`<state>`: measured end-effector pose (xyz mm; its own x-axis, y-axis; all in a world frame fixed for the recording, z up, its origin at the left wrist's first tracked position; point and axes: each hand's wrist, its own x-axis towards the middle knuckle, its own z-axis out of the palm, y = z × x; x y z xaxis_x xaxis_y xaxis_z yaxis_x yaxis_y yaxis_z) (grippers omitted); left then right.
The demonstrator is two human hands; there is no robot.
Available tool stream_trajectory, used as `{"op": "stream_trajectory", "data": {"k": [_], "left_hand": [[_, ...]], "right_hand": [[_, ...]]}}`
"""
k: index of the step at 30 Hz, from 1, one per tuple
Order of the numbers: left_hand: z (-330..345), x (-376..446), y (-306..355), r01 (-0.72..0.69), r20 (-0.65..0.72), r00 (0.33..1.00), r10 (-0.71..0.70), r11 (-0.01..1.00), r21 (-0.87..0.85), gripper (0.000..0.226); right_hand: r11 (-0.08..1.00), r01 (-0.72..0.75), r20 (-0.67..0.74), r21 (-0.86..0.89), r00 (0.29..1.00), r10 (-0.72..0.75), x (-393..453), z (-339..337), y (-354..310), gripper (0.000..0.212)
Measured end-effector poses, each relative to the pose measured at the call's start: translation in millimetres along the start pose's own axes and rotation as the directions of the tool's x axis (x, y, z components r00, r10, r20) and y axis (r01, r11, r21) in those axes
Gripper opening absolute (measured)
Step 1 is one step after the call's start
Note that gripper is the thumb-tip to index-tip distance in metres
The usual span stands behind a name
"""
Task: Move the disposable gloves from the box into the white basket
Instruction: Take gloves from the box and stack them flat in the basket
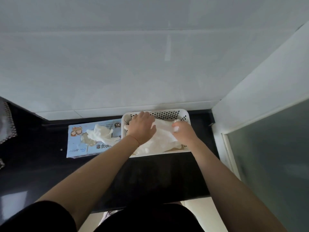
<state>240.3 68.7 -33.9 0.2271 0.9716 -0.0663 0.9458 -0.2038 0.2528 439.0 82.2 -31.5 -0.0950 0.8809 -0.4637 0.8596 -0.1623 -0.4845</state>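
Note:
A white perforated basket (168, 113) stands on the dark counter against the wall. Thin translucent gloves (163, 138) lie piled inside it. My left hand (142, 127) lies flat on the pile at the basket's left side, fingers straight and spread. My right hand (183, 133) is over the basket's right side, its fingers curled on a bit of glove at the far right. To the left of the basket lies the light blue glove box (75, 144), flat, with more gloves (100, 133) sticking out of its opening.
The black counter (150, 174) runs up to a white tiled wall behind. A white wall and a frosted glass panel (270, 156) close off the right side. A patterned cloth (6, 124) hangs at the far left edge.

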Motion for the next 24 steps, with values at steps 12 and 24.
{"op": "stream_trajectory", "data": {"k": [12, 24], "left_hand": [[38, -24, -12, 0.068, 0.331, 0.937, -0.112, 0.988, 0.141, 0.102], [9, -24, -7, 0.105, -0.038, 0.994, -0.107, 0.994, -0.042, 0.062]], "right_hand": [[0.938, 0.047, -0.024, -0.344, 0.998, -0.059, 5, -5, 0, 0.028], [0.948, 0.130, -0.170, -0.290, 0.968, -0.185, 0, 5, -37, 0.016]]}}
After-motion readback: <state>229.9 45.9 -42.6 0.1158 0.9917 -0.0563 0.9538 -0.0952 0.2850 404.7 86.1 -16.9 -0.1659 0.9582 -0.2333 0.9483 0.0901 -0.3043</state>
